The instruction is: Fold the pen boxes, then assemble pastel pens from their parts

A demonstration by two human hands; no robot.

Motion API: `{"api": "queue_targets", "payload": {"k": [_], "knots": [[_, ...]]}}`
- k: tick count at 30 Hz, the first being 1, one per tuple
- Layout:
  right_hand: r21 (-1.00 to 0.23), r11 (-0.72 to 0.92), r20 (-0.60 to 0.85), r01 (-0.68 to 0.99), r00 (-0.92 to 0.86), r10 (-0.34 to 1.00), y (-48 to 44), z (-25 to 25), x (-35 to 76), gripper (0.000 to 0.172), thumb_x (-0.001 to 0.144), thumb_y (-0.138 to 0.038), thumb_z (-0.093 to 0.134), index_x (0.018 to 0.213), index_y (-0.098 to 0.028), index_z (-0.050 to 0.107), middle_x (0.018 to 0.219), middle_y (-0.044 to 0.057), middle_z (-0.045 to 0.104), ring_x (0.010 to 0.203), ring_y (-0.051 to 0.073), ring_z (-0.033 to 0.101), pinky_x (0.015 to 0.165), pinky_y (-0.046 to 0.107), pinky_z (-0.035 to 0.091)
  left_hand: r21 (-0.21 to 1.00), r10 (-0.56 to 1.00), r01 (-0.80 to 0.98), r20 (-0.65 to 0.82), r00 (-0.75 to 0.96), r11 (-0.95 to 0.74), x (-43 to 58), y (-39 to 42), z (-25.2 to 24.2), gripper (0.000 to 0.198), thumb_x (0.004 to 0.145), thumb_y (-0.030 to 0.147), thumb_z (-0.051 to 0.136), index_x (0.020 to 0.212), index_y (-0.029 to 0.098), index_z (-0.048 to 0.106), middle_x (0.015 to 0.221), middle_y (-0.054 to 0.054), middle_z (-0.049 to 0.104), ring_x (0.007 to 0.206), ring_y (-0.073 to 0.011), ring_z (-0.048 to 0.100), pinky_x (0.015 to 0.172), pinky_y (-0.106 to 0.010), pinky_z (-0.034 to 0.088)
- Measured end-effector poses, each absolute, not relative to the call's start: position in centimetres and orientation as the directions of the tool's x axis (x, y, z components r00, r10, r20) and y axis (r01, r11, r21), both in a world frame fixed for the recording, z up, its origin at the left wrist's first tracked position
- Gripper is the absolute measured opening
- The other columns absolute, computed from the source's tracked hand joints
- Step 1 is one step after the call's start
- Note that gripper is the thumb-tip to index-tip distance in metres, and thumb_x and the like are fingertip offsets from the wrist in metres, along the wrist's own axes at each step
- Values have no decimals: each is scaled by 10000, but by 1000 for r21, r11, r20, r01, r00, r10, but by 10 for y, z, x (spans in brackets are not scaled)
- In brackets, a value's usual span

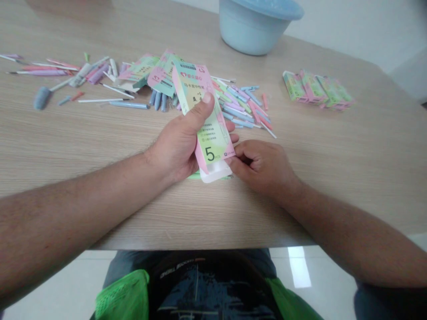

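My left hand [182,142] is wrapped round a long pastel pink and green pen box [203,116] marked "5", thumb pressed on its front, holding it tilted above the table. My right hand [262,166] has its fingers curled and pinches the white flap at the box's near end [216,171]. Just beyond the box lies a heap of loose pastel pens [242,106] and flat unfolded boxes [150,71].
Wooden table [100,146] with its near edge by my lap. More pens and white refills [66,73] are scattered far left. Several filled boxes [316,89] lie in a row at right. A light blue plastic basin [255,24] stands at the back.
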State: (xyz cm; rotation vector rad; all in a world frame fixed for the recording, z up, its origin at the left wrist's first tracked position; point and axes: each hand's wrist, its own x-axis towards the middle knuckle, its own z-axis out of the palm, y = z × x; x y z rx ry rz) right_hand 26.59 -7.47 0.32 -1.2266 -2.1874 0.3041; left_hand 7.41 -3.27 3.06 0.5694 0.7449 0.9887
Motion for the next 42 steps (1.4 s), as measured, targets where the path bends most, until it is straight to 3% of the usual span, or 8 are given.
{"api": "queue_targets", "payload": {"k": [11, 17, 20, 23, 26, 33, 37, 42], "knots": [[-427, 566, 432, 705, -391, 813, -73, -1, 262, 298, 982, -245, 642, 702, -224, 541, 682, -16, 598, 636, 130, 490, 630, 317, 321, 751, 899, -513, -253, 358, 416, 73, -34, 25, 341, 1176, 526, 584, 1098, 202, 656, 854, -51, 786, 721, -200, 800, 711, -314, 706], [-555, 597, 391, 579, -453, 802, -75, 3, 275, 264, 1026, -455, 746, 919, -214, 750, 769, -8, 729, 654, 137, 628, 632, 288, 440, 717, 875, -517, -293, 385, 468, 67, -24, 24, 529, 1056, 707, 699, 1237, 210, 714, 867, -66, 785, 771, -253, 798, 701, -370, 716], [-536, 586, 433, 608, -397, 809, -80, 7, 277, 339, 1051, -559, 736, 993, -227, 772, 835, 18, 749, 682, 156, 629, 676, 320, 499, 724, 893, -538, -259, 368, 432, 65, -19, 26, 569, 1094, 720, 610, 1448, 282, 692, 845, -53, 769, 776, -257, 779, 690, -360, 696], [-478, 622, 503, 621, -388, 773, -85, 10, 274, 375, 1034, -622, 740, 1024, -248, 763, 888, 48, 751, 748, 202, 639, 730, 374, 549, 730, 899, -540, -250, 360, 419, 65, -18, 28, 654, 1119, 701, 561, 1665, 342, 556, 840, -43, 760, 782, -261, 760, 715, -362, 676], [-382, 680, 559, 625, -430, 709, -90, 11, 267, 302, 1026, -563, 765, 1072, -264, 771, 957, 73, 767, 890, 263, 682, 847, 441, 584, 716, 900, -555, -259, 351, 422, 66, -19, 28, 669, 1137, 641, 547, 1739, 357, 480, 822, -26, 752, 834, -253, 745, 779, -357, 656], [-307, 700, 625, 645, -418, 659, -89, 4, 247, 152, 1068, -369, 707, 1059, -256, 807, 960, 67, 764, 972, 279, 696, 944, 477, 565, 557, 867, -667, -267, 421, 495, 71, -24, 20, 834, 1023, 723, 600, 1777, 437, 390, 854, -33, 761, 1345, -374, 678, 940, -439, 610], [-311, 663, 596, 681, -404, 694, -89, 1, 243, 154, 1075, -339, 715, 1022, -260, 836, 940, 64, 750, 950, 276, 673, 926, 479, 542, 631, 900, -644, -263, 348, 433, 75, -28, 20, 824, 1028, 671, 649, 1774, 430, 397, 848, -17, 766, 1266, -345, 727, 911, -414, 603], [-307, 624, 572, 718, -384, 724, -89, 3, 245, 222, 1090, -393, 704, 933, -277, 811, 947, 73, 735, 972, 291, 679, 927, 492, 544, 761, 941, -558, -215, 263, 330, 77, -31, 22, 686, 1092, 580, 673, 1715, 352, 499, 833, -18, 759, 990, -293, 774, 807, -389, 639]]}}
